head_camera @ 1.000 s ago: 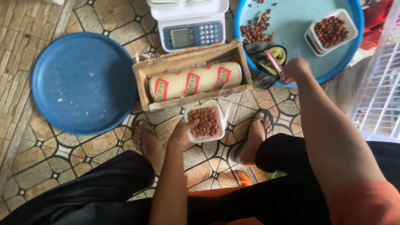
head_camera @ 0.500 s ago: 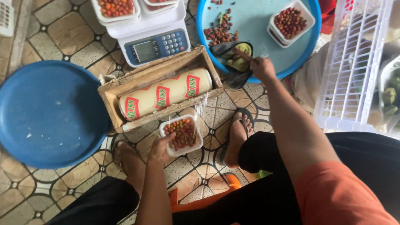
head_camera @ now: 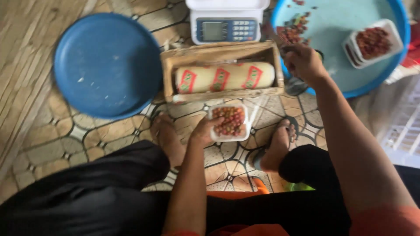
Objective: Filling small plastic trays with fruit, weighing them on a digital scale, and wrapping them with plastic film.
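My left hand (head_camera: 202,132) holds a small white tray of red and green fruit (head_camera: 229,122) just in front of a wooden box (head_camera: 218,53). The box holds a cream roll of wrapping film (head_camera: 225,78) with red labels. My right hand (head_camera: 304,63) is closed around a thin dark tool at the box's right end, over the rim of a light blue round tray (head_camera: 337,74). What kind of tool it is stays blurred. Loose red fruit (head_camera: 293,29) lies on that tray, with a stack of white trays of fruit (head_camera: 372,41).
A digital scale (head_camera: 225,26) stands behind the box. A large dark blue round tray (head_camera: 107,63) lies on the tiled floor at left. My feet in sandals rest either side of the small tray. A white plastic crate (head_camera: 404,131) is at right.
My right hand has come off the dark object at the light blue tray's edge and risen with the thin tool. My left hand keeps the small tray in place. The view shifted.
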